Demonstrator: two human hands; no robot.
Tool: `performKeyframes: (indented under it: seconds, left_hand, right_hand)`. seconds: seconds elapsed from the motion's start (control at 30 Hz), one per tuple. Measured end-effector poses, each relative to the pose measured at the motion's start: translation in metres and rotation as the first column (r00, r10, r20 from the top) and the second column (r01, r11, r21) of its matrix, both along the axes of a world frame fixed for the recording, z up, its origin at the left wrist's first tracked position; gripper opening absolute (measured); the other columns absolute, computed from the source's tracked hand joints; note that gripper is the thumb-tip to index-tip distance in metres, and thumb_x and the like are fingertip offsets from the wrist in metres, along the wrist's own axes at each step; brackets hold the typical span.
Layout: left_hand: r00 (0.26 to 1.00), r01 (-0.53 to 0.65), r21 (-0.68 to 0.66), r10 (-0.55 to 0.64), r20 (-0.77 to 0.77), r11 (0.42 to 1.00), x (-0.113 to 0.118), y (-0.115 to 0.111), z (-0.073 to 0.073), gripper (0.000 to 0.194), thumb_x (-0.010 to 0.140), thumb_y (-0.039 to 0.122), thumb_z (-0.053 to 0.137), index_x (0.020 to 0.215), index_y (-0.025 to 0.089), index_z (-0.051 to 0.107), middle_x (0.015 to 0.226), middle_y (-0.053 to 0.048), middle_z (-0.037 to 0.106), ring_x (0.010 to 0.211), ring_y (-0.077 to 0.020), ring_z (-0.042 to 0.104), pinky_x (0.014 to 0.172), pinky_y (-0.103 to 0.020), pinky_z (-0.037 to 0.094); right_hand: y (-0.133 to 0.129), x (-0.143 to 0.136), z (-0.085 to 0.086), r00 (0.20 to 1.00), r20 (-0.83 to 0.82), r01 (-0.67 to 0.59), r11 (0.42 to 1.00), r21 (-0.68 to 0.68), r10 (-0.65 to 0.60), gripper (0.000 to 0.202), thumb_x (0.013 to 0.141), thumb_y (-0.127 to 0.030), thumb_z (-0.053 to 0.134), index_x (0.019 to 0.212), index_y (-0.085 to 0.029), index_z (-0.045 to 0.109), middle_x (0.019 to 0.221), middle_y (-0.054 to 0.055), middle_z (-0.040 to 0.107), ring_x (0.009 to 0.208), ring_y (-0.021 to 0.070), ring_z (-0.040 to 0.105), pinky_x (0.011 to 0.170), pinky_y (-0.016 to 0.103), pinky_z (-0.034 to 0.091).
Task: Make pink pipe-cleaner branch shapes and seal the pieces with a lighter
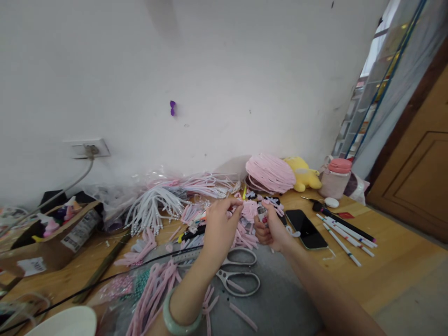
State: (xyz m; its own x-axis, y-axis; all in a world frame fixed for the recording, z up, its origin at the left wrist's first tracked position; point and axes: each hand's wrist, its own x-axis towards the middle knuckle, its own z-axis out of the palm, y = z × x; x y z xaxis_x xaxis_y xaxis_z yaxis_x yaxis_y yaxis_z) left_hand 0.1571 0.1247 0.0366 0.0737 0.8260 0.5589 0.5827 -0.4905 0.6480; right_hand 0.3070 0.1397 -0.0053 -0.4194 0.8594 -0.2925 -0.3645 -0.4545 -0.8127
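My right hand is wrapped round a small lighter with a pale metallic top and a reddish mark, its thumb at the upper end. To its left, my left hand is closed, with thumb and fingertips brought together; what lies between them is too small to make out. Behind and between the hands are pink fuzzy pipe cleaner pieces. Large scissors with grey handles lie on the grey mat below the hands. A pale green bangle circles my left wrist.
White pipe cleaners and a round pink bundle lie along the wall. A yellow plush toy, a jar, a phone and several striped sticks are rightward. A cardboard box stands left.
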Motion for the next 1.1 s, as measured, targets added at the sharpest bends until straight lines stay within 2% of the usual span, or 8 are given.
performKeyframes:
  seconds: [0.4,0.57,0.7,0.87,0.97,1.1]
  left_hand:
    - [0.999,0.027,0.043,-0.028,0.03,0.999,0.0046,0.0008,-0.0065,0.009,0.078,0.015,0.053,0.078,0.017,0.062,0.077,-0.003,0.065,0.076,-0.0179,0.056,0.071,-0.03,0.041]
    - [0.999,0.024,0.062,-0.026,0.025,0.998,0.0046,0.001,-0.0064,0.007,0.077,0.015,0.055,0.076,0.018,0.062,0.078,-0.002,0.066,0.08,-0.0189,0.057,0.072,-0.03,0.04]
    - [0.999,0.033,0.025,-0.034,0.026,0.999,0.0041,0.0001,-0.0052,0.008,0.077,0.017,0.054,0.077,0.018,0.062,0.078,-0.003,0.066,0.078,-0.0186,0.057,0.072,-0.03,0.04]
    - [0.998,0.03,0.002,-0.03,0.049,1.0,0.0024,0.0012,-0.0055,0.009,0.077,0.018,0.053,0.077,0.017,0.062,0.076,-0.003,0.064,0.074,-0.0181,0.056,0.07,-0.03,0.04]
    - [0.998,0.026,0.012,-0.027,0.053,1.0,0.0021,0.0023,-0.0058,0.01,0.077,0.016,0.053,0.077,0.018,0.063,0.076,-0.002,0.064,0.075,-0.0181,0.055,0.072,-0.031,0.039]
    - [0.996,0.038,-0.005,-0.037,0.083,0.999,0.0024,0.0029,-0.0061,0.01,0.077,0.018,0.053,0.079,0.018,0.063,0.078,-0.003,0.064,0.078,-0.0189,0.056,0.073,-0.032,0.039]
  right_hand:
    - [0.0002,-0.0004,-0.0008,1.0,-0.001,0.007,1.0,-0.021,-0.007,0.056,0.081,-0.053,0.014,0.038,-0.019,0.028,0.028,-0.009,0.014,0.027,0.003,0.003,0.023,0.012,0.007]
    - [0.0003,-0.0017,0.0005,1.0,-0.018,-0.009,0.999,-0.04,0.008,0.056,0.081,-0.051,0.013,0.038,-0.019,0.029,0.028,-0.009,0.014,0.026,0.0033,0.002,0.023,0.013,0.006]
    - [0.0,-0.0011,0.0,0.999,-0.046,-0.001,1.0,-0.028,0.0,0.057,0.081,-0.051,0.012,0.037,-0.019,0.029,0.028,-0.009,0.015,0.027,0.0031,0.003,0.023,0.013,0.006]
    - [0.0002,0.0023,-0.0009,0.997,-0.078,0.001,1.0,-0.013,-0.002,0.059,0.079,-0.06,0.018,0.038,-0.019,0.03,0.029,-0.009,0.016,0.027,0.0023,0.004,0.024,0.013,0.006]
    - [0.0003,0.0053,0.0006,0.993,-0.114,-0.009,0.999,-0.034,0.005,0.065,0.076,-0.07,0.016,0.039,-0.018,0.03,0.029,-0.009,0.015,0.026,0.0024,0.005,0.024,0.013,0.006]
    - [0.0006,0.0081,0.0023,0.985,-0.17,-0.01,0.999,-0.054,0.0,0.068,0.075,-0.073,0.013,0.038,-0.018,0.031,0.028,-0.009,0.015,0.026,0.0022,0.005,0.024,0.012,0.007]
